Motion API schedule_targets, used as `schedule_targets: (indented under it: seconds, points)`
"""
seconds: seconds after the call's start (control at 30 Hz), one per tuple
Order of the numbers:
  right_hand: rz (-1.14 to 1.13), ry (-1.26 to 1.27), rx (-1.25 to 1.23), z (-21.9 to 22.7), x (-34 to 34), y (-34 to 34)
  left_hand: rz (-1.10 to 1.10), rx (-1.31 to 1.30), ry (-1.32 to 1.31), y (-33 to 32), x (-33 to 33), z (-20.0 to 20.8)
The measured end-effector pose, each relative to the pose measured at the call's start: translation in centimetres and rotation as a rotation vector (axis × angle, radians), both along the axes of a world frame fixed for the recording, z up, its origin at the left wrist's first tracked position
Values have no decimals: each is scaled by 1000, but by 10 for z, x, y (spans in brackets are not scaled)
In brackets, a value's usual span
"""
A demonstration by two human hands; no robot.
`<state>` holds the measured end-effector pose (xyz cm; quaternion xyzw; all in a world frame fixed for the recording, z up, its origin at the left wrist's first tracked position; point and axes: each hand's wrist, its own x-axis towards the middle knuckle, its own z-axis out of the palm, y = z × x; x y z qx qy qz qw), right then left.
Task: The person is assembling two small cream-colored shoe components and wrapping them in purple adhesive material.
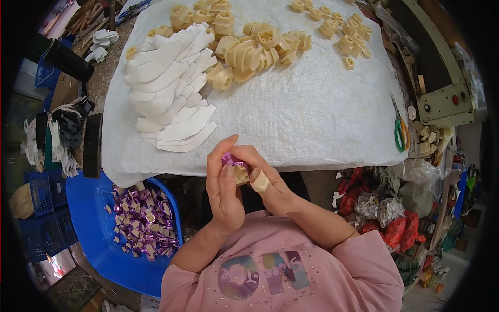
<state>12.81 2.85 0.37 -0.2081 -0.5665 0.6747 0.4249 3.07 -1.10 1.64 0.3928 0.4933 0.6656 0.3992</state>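
In front of my chest, just off the near edge of the table, I hold a small shiny purple piece with a beige end (pixel 236 169) between both hands. My left hand (pixel 223 195) is curled round its left side, fingers pointing up. My right hand (pixel 275 192) closes on it from the right, and a pale cover (pixel 260 180) sits on the thumb. Much of the piece is hidden by my fingers. Closest to my hands on the table lies a fanned stack of white curved strips (pixel 171 88). Behind it are heaped beige hollow moulded pieces (pixel 249 52).
A blue tub (pixel 91 229) at my lower left holds many purple-and-beige pieces (pixel 148 218). Scissors with green and orange handles (pixel 401 134) lie on the white woven sheet (pixel 291 125) at right. More beige pieces (pixel 351 39) sit far right. Red plastic bags (pixel 400 229) are heaped at lower right.
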Motion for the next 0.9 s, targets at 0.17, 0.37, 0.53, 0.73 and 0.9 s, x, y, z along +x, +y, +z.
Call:
schedule_targets:
  seconds: [0.17,0.37,0.53,0.73,0.9]
  points:
    - [-64,-123,332,1,0,6,-25,18,-117,-5,6,-5]
    - [-62,-193,96,5,4,8,-273,21,-417,-3,-2,-10]
    - [175,-168,-315,12,15,24,-372,-55,-232,-5,-13,-6]
    - [200,-159,-461,11,12,26,-347,-18,171,-5,-13,-3]
    - [25,-101,-112,-1,4,16,-312,82,352,1,-16,-7]
